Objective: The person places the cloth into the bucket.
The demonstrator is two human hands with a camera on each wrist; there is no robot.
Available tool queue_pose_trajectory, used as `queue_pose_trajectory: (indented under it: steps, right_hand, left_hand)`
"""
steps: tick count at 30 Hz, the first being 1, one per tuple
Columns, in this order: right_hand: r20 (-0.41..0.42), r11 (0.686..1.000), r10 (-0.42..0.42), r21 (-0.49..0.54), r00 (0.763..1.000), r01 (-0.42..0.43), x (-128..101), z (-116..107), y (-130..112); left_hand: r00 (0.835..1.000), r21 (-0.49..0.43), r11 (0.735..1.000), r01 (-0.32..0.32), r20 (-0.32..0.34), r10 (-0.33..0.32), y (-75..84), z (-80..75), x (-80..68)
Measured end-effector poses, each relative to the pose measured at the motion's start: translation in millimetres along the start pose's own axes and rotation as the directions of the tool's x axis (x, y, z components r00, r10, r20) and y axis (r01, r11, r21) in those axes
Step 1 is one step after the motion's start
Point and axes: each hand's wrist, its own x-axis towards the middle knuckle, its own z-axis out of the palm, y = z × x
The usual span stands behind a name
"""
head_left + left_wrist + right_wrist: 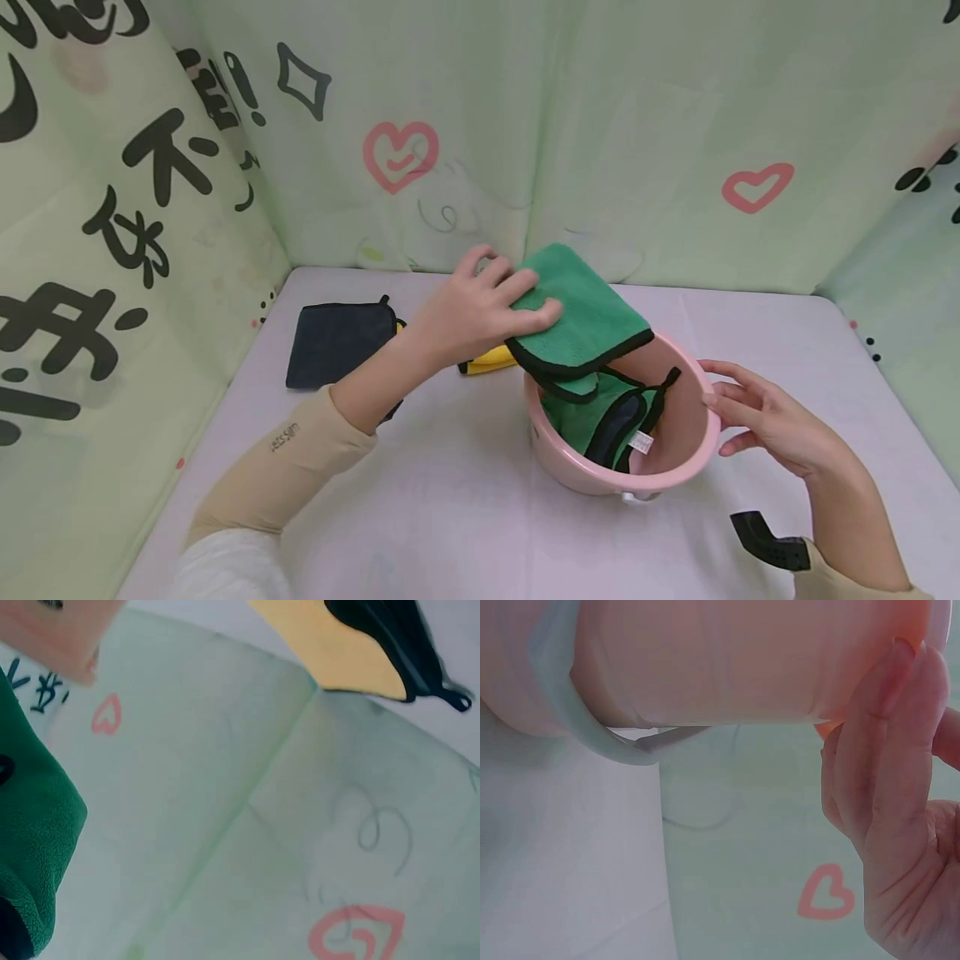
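My left hand (487, 308) grips a folded green towel (581, 312) with black edging by its left side, above the pink bucket (536, 437). In the left wrist view, part of the green towel (37, 817) hangs at the left edge. Inside the bucket lies another green cloth (573, 421) with a dark strip, a loop and a white tag. My right hand (765, 412) holds the bucket's right rim. Up close in the right wrist view, the fingers (911, 750) lie along the bucket's outer wall (727, 660). The thumb's hold is partly hidden there.
A folded dark navy towel (337, 342) lies on the table at the left, partly behind my left forearm. A yellow cloth (487, 360) with dark edging lies behind the bucket. A pale handle (577, 712) curves down the bucket. Patterned curtains (525, 150) enclose the table (450, 517).
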Motion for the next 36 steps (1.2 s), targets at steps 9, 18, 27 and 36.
queue_pose_trajectory:
  steps: [9, 18, 27, 36]
  right_hand:
    - [0.017, 1.000, -0.022, 0.019, 1.000, 0.022, 0, -1, 0]
    - [0.024, 0.999, -0.033, 0.022, 0.999, 0.033, 0, -1, 0]
    - [0.025, 0.999, -0.031, 0.019, 0.999, 0.031, 0, 0, 1]
    - [0.028, 0.999, -0.030, 0.020, 0.999, 0.029, 0, -1, 2]
  left_hand:
    - [0.996, -0.021, 0.997, -0.080, 0.038, 0.080, 40.2, 30.6, 3.7]
    - [0.985, -0.058, 0.985, -0.165, 0.034, 0.168, 68.7, 52.9, 5.6]
    - [0.928, -0.146, 0.974, -0.172, 0.308, 0.210, 77.0, 56.3, 11.3]
    - [0.765, -0.226, 0.947, -0.227, 0.561, 0.317, 82.9, 57.7, 25.0]
